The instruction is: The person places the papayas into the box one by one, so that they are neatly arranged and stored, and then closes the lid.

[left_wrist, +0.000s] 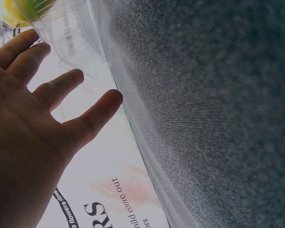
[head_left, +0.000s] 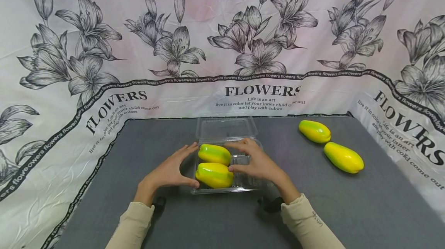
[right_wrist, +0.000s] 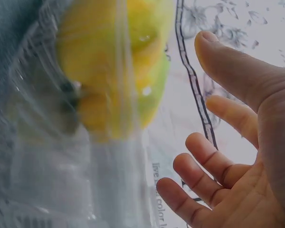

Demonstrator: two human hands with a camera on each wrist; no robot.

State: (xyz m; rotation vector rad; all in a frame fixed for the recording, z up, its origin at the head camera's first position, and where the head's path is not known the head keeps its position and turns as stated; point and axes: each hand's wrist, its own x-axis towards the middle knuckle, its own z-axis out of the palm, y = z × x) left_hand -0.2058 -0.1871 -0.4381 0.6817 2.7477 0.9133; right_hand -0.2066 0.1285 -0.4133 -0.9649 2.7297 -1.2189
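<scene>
Two yellow-green papayas, a far one (head_left: 214,154) and a near one (head_left: 214,175), lie crosswise in the left part of a clear plastic clamshell box (head_left: 247,182). Its lid (head_left: 226,129) is raised at the back. My left hand (head_left: 170,170) is at the box's left side, thumb and fingers spread; the left wrist view shows the same hand (left_wrist: 33,109) with parted fingers near the box (left_wrist: 71,38). Over the box's right part is my right hand (head_left: 257,160), thumb by the near papaya's right end. In the right wrist view this hand's fingers (right_wrist: 204,147) are loosely extended, holding nothing.
Two more yellow papayas, one farther back (head_left: 314,131) and one nearer (head_left: 343,158), lie on the grey table (head_left: 215,222) to the right. A white cloth (head_left: 180,98) printed with flowers and lettering hangs behind and around the table.
</scene>
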